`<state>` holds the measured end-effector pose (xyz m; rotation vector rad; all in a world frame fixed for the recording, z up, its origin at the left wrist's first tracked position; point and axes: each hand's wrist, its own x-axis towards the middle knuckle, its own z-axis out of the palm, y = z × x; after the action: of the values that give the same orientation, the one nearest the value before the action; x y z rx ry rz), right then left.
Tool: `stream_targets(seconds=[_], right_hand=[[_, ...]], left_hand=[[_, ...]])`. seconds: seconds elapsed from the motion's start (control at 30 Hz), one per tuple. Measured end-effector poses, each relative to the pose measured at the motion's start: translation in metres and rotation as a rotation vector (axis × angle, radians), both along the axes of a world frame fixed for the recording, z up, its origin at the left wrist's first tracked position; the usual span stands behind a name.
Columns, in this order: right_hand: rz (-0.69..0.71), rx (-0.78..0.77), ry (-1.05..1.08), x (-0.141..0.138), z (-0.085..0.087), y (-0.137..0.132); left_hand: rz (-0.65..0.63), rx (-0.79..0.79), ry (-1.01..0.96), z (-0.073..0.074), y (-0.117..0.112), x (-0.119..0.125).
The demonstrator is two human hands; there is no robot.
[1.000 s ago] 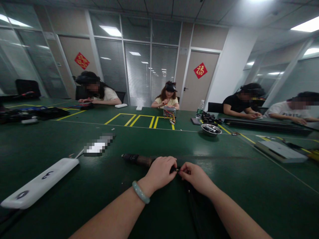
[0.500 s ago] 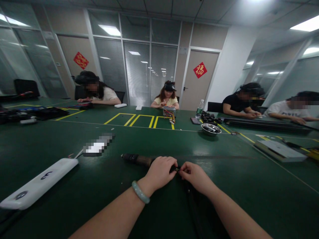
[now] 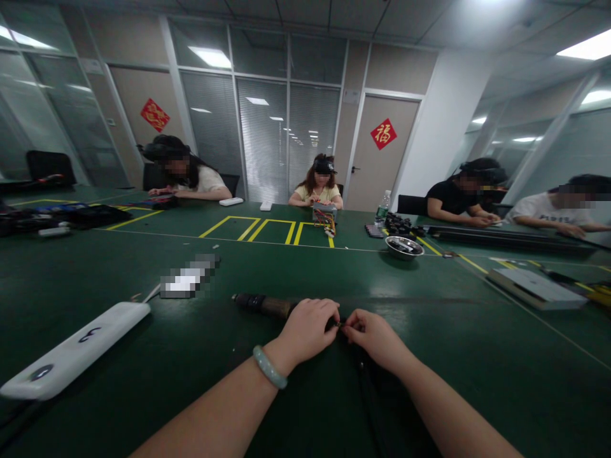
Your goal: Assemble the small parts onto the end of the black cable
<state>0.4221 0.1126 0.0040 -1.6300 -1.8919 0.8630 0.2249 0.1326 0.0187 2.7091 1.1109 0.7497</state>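
Note:
At the centre, my left hand [image 3: 310, 326] lies palm down with its fingers closed at the tips. Facing it, my right hand [image 3: 375, 335] pinches with thumb and forefinger. Between the fingertips shows a small dark part with a brassy glint [image 3: 340, 324], too small to name. Behind my left hand lies a dark, round tool with a black collar and brownish body [image 3: 260, 305]; its right end is hidden by the hand. A black cord or strip [image 3: 365, 388] runs from below my right hand toward the near edge. A stone bangle [image 3: 270, 367] circles my left wrist.
A white power strip [image 3: 79, 350] lies left on the green table [image 3: 191, 356]. A metal bowl [image 3: 404, 248] and bottle [image 3: 383, 207] stand beyond, a grey box [image 3: 534, 289] at right. Several people sit across, one behind a metal box with wires [image 3: 324, 213].
My hands stay almost in place, fingertips together at the small part. The small part's glint looks slightly different between my fingers.

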Motion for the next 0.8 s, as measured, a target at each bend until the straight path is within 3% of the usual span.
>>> stream_targets(seconds=[0.3, 0.8], right_hand=[[0.015, 0.013, 0.003, 0.0008, -0.0008, 0.0007], [0.015, 0.01, 0.021, 0.0016, -0.0039, 0.002]], left_hand=[[-0.008, 0.006, -0.015, -0.0059, 0.0038, 0.0003], [-0.015, 0.004, 0.007, -0.001, 0.0002, -0.0012]])
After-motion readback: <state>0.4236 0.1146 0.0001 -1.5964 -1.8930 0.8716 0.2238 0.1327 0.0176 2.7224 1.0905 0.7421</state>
